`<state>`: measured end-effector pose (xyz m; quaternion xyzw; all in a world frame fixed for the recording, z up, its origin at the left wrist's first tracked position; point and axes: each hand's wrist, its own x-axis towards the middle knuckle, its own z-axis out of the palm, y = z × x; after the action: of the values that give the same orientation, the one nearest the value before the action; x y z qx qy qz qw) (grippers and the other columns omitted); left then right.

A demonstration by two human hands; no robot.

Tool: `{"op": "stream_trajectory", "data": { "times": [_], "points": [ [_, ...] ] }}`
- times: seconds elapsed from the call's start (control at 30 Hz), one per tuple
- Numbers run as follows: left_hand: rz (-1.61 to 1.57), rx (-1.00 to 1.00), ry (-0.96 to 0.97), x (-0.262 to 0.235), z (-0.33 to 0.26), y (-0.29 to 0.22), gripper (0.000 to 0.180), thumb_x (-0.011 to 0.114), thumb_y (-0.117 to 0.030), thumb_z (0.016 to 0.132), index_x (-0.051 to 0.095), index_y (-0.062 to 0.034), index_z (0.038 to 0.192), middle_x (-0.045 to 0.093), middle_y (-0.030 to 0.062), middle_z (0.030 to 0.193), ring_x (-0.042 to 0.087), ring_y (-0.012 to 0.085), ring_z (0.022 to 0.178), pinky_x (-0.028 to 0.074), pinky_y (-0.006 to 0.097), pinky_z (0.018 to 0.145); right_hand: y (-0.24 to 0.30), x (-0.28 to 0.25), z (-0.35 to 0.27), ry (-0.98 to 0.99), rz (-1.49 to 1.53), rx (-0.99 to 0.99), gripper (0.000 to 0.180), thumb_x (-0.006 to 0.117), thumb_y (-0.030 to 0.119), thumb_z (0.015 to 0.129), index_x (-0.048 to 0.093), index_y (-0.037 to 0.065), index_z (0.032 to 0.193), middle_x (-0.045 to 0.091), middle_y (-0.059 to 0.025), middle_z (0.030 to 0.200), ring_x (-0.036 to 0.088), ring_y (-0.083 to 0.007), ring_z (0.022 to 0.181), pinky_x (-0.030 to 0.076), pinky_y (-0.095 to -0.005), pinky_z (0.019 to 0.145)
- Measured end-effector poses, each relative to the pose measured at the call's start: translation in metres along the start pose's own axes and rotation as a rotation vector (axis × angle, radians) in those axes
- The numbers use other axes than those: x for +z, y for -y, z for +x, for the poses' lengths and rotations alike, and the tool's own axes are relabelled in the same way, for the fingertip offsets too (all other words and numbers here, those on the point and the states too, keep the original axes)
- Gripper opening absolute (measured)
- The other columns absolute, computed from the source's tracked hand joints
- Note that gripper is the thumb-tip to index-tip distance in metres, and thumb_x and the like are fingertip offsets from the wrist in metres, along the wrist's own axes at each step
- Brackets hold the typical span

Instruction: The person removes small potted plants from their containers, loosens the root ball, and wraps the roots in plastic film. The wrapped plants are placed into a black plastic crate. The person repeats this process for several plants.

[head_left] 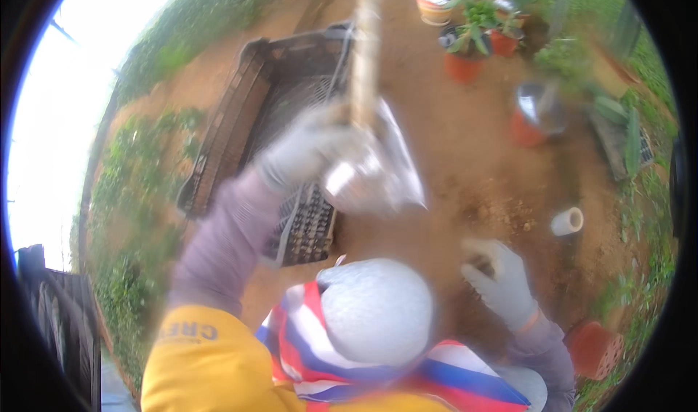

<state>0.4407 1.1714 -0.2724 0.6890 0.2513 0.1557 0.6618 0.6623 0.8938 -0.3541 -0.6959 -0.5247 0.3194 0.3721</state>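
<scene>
Plastic bag [385,168], clear and blurred by motion, hangs at the gloved left hand [309,146], which is closed around it and a pale wooden handle [366,48] rising above. Behind the hand lies a dark slatted crate [283,85] on bare soil; what it holds cannot be told. The gloved right hand [502,277] curls loosely over the soil, fingers bent, its grip unclear. Nearby lies a white tube [567,221]. Farther off, red pots [465,63] hold green plants.
</scene>
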Motion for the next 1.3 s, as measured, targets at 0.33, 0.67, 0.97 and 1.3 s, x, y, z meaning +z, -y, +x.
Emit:
{"op": "stream_trajectory", "data": {
  "times": [0.33,0.67,0.97,1.3],
  "points": [
    [0.211,-0.214,-0.170,-0.150,-0.073,0.050,0.046,0.072,-0.033,0.089,0.060,0.0018,0.118,0.066,0.0103,0.108,0.062,0.0211,0.105,0.047,0.032,0.104,-0.043,0.007,0.006,0.123,-0.044,0.007,0.025,0.073,0.018,0.084,0.071,0.006,0.106,0.069,-0.0145,0.097,0.067,-0.0297,0.085,0.053,-0.0359,0.074],
    [0.220,-0.737,-0.013,-0.135,-0.080,0.155,0.032,0.066,-0.009,0.093,0.063,-0.0015,0.124,0.067,0.0070,0.115,0.060,0.0171,0.103,0.047,0.030,0.094,-0.042,-0.005,0.010,0.212,-0.131,0.009,0.023,0.071,0.019,0.085,0.071,0.007,0.105,0.069,-0.0140,0.094,0.066,-0.0310,0.085,0.053,-0.0370,0.074],
    [0.051,-0.827,0.181,-0.144,-0.077,0.244,0.031,0.067,-0.021,0.095,0.065,-0.0062,0.122,0.063,0.0016,0.101,0.054,0.0121,0.088,0.045,0.027,0.078,-0.047,-0.001,0.012,0.222,-0.172,-0.038,0.020,0.071,0.015,0.084,0.071,0.008,0.102,0.069,-0.0135,0.092,0.067,-0.0315,0.083,0.054,-0.0382,0.073],
    [0.102,-0.783,0.237,-0.141,-0.067,0.295,0.038,0.073,-0.024,0.088,0.065,-0.0079,0.122,0.064,0.0070,0.109,0.059,0.0203,0.102,0.047,0.031,0.089,-0.047,0.000,0.009,0.226,-0.170,-0.081,0.020,0.070,0.019,0.086,0.072,0.009,0.103,0.069,-0.0135,0.093,0.067,-0.0315,0.084,0.054,-0.0378,0.074]
  ]
}}
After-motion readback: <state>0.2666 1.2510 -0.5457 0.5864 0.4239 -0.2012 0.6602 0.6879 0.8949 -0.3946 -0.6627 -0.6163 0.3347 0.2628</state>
